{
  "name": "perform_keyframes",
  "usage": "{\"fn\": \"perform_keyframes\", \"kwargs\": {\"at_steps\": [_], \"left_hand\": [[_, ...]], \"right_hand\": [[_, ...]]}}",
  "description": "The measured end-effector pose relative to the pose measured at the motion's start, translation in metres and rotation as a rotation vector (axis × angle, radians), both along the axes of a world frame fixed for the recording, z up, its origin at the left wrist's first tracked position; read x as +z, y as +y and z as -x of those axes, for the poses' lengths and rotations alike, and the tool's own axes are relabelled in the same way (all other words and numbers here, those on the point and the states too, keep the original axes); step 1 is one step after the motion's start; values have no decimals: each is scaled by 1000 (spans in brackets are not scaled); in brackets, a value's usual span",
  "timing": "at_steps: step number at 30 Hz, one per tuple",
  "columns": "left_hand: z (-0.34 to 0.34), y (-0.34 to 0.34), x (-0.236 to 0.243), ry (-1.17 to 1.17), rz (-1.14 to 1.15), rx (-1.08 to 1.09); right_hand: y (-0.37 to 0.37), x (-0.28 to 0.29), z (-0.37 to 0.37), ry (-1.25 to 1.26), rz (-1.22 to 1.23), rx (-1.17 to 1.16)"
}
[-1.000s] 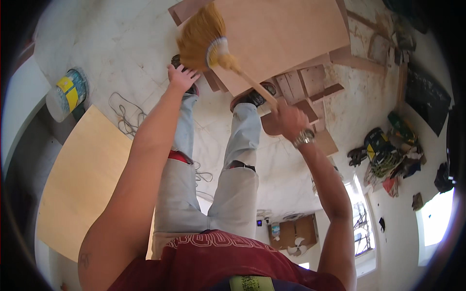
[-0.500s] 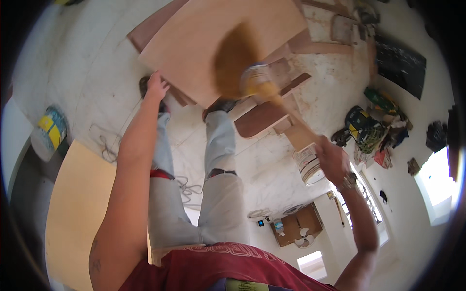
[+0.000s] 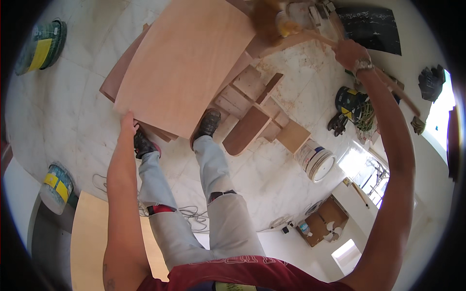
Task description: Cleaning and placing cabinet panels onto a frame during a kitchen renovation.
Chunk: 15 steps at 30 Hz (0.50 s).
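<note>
My right hand (image 3: 350, 53) is closed round the wooden handle of a broom (image 3: 314, 35), held out at the far right. The broom's brown bristle head (image 3: 266, 22) is smeared by motion and is beside the far right edge of a pale plywood sheet (image 3: 184, 63). At that sheet's near left corner, my left hand (image 3: 127, 123) grips the edge, with its fingers partly hidden. Darker boards (image 3: 114, 80) show from beneath the sheet. My shoes (image 3: 208, 123) stand at its near edge.
Wooden drawer-like pieces (image 3: 247, 128) lie right of the sheet, near a white bucket (image 3: 318, 162). Green tubs (image 3: 42, 46) and a blue-green bucket (image 3: 57, 186) stand left. Cables (image 3: 194, 216) trail behind my legs. A dark slab (image 3: 369, 30) and clutter (image 3: 354, 104) line the right.
The broom has swung farther away and to the right, off the plywood's middle, with my right arm stretching out. My left hand has closed on the sheet's near corner.
</note>
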<state>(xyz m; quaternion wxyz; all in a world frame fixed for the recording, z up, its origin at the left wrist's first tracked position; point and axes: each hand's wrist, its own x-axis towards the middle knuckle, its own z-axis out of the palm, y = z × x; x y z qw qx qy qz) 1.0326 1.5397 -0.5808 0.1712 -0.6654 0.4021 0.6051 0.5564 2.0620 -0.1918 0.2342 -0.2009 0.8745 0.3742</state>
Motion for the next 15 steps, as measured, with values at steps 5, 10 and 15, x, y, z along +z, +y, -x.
{"fn": "perform_keyframes", "kwargs": {"at_steps": [5, 10, 15], "left_hand": [[-14, 6, 14, 71, 92, 134], [-28, 39, 49, 337, -12, 249], [-33, 18, 49, 417, -7, 251]], "right_hand": [[-42, 55, -69, -8, 290, -124], [-121, 3, -131, -451, 487, -15], [-160, -56, -70, -374, 451, 156]]}}
